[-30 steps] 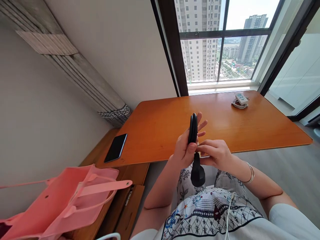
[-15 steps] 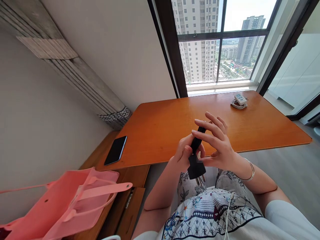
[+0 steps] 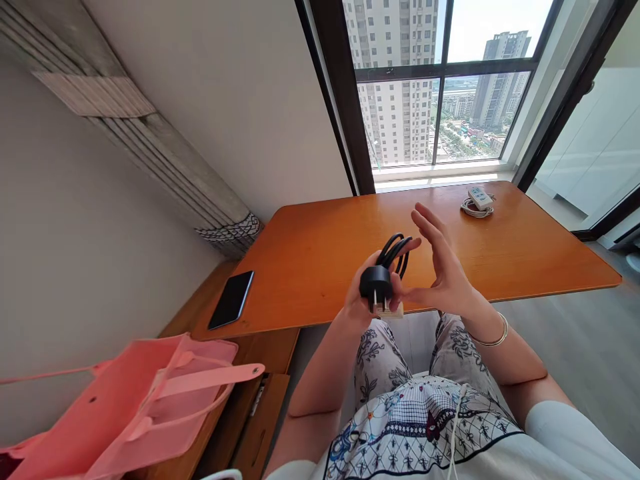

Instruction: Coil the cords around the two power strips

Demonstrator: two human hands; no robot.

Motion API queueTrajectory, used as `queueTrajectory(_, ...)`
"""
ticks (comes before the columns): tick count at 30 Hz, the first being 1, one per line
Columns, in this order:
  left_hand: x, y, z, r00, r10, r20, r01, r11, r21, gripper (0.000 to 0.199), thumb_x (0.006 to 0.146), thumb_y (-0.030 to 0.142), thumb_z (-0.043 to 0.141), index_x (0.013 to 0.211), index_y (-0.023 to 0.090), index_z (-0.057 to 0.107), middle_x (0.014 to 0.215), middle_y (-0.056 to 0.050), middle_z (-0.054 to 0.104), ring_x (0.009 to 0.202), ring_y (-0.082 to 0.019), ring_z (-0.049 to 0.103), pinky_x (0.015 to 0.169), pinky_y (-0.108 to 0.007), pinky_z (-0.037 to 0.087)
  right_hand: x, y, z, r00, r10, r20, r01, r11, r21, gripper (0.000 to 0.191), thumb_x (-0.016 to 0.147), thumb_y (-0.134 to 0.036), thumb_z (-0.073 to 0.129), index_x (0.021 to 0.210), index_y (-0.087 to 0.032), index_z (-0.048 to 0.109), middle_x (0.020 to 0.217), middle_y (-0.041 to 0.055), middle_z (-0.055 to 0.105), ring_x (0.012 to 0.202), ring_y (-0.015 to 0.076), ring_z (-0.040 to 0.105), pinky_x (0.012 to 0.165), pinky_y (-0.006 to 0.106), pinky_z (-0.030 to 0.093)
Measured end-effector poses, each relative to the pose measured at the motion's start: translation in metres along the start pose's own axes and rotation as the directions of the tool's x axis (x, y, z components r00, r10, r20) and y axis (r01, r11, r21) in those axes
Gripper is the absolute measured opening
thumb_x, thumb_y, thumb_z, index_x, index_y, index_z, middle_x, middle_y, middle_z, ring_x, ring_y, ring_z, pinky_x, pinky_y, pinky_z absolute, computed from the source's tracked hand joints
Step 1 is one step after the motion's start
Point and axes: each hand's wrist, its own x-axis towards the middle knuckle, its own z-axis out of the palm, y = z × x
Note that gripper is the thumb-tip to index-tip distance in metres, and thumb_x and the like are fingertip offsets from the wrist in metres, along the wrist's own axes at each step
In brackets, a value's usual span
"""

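Note:
A black plug [image 3: 376,283] with metal prongs pointing down is gripped in my left hand [image 3: 357,300], above the near edge of the wooden table. Loops of black cable [image 3: 393,251] rise from behind the plug, between the fingers. A small pale piece [image 3: 393,311] shows just below the prongs; what it is I cannot tell. My right hand [image 3: 443,270] is spread open to the right of the cable, its thumb reaching toward the left fingertips, and it holds nothing.
The orange-brown table [image 3: 310,267] bears a dark phone [image 3: 231,300] at its left and a white power strip [image 3: 480,197] with coiled cord at the back right. An open pink bag [image 3: 145,400] lies at lower left. A window [image 3: 445,100] stands behind.
The black plug has turned so that its prongs show, and the cable loops have come into view. My right hand has drawn off the black item and its fingers have spread upward.

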Motion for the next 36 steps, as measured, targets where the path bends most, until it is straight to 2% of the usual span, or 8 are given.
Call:
queueTrajectory(4,0.011,0.007,0.004,0.974,0.217,-0.063,-0.214,0.975,0.053,0.065,0.049,0.077,0.078,0.072,0.021,0.055,0.096,-0.008,0.073,0.040,-0.005,0.038,0.038,-0.025,0.022,-0.032,0.033,0.023,0.969,0.154,0.195,-0.200,0.950,0.240,0.108,0.074,-0.059,0.079,0.159,-0.026,0.020,0.158,0.0184,0.035,0.141,0.0315,0.044,0.114,0.052,0.039)
queueTrajectory(7,0.015,0.009,0.002,0.951,0.214,-0.223,-0.211,0.977,0.037,0.059,0.062,0.080,0.067,0.071,0.023,0.053,0.093,-0.006,0.073,0.043,-0.007,0.034,0.040,-0.025,0.023,-0.054,0.047,0.039,0.855,0.335,0.395,-0.413,0.902,0.129,0.118,0.063,-0.045,0.090,0.157,-0.023,0.021,0.146,0.0195,0.050,0.128,0.0301,0.057,0.107,0.050,0.046)
queueTrajectory(11,0.018,0.005,-0.003,0.913,0.219,-0.345,-0.229,0.973,0.012,0.057,0.072,0.078,0.059,0.067,0.023,0.049,0.088,-0.004,0.072,0.045,-0.008,0.035,0.043,-0.025,0.025,-0.063,0.049,0.041,0.800,0.429,0.420,-0.464,0.885,-0.019,0.065,0.073,-0.021,0.077,0.132,-0.021,0.050,0.115,0.0087,0.069,0.099,0.0214,0.068,0.088,0.039,0.055)
queueTrajectory(18,0.023,0.003,-0.016,0.850,0.402,-0.340,-0.364,0.915,0.173,0.059,0.058,0.074,0.074,0.068,0.022,0.049,0.095,-0.005,0.071,0.046,-0.008,0.040,0.042,-0.025,0.029,-0.057,0.035,-0.002,0.984,-0.027,0.175,0.096,0.911,-0.400,0.041,0.087,-0.019,0.062,0.128,-0.021,0.059,0.109,0.0095,0.069,0.093,0.0207,0.066,0.080,0.035,0.053)
queueTrajectory(23,0.025,0.002,-0.028,0.944,0.238,-0.229,-0.239,0.971,0.024,0.064,0.053,0.076,0.076,0.068,0.020,0.049,0.087,-0.003,0.064,0.042,-0.004,0.034,0.038,-0.024,0.023,-0.038,0.017,-0.042,0.864,-0.475,0.169,0.465,0.622,-0.629,0.029,0.092,-0.019,0.067,0.118,-0.032,0.065,0.114,0.0000,0.073,0.100,0.0185,0.064,0.108,0.045,0.038)
queueTrajectory(26,0.023,-0.006,-0.030,0.982,0.054,-0.182,-0.079,0.988,-0.134,0.061,0.060,0.075,0.072,0.068,0.020,0.046,0.081,-0.002,0.058,0.040,-0.002,0.024,0.036,-0.024,0.020,-0.027,0.017,-0.049,0.835,-0.540,0.100,0.483,0.636,-0.602,0.039,0.089,-0.028,0.073,0.124,-0.040,0.062,0.117,-0.0035,0.071,0.106,0.0200,0.064,0.112,0.047,0.037)
queueTrajectory(32,0.021,-0.033,-0.017,0.965,-0.167,-0.201,0.044,0.861,-0.507,0.056,0.086,0.074,0.045,0.071,0.019,0.044,0.075,-0.001,0.052,0.040,-0.003,0.017,0.033,-0.021,0.023,-0.019,0.050,-0.002,0.899,-0.158,-0.408,0.077,0.975,-0.209,0.102,0.083,-0.053,0.073,0.159,-0.036,0.007,0.157,0.0149,0.030,0.141,0.0357,0.043,0.109,0.058,0.045)
queueTrajectory(36,0.026,-0.039,-0.014,0.933,-0.264,-0.242,0.075,0.805,-0.589,0.058,0.091,0.072,0.037,0.071,0.018,0.045,0.073,-0.001,0.053,0.039,-0.003,0.021,0.034,-0.021,0.028,-0.016,0.059,0.011,0.952,0.199,-0.233,-0.122,0.943,0.309,0.114,0.082,-0.054,0.073,0.155,-0.038,-0.013,0.156,0.0154,0.033,0.132,0.0286,0.054,0.105,0.050,0.052)
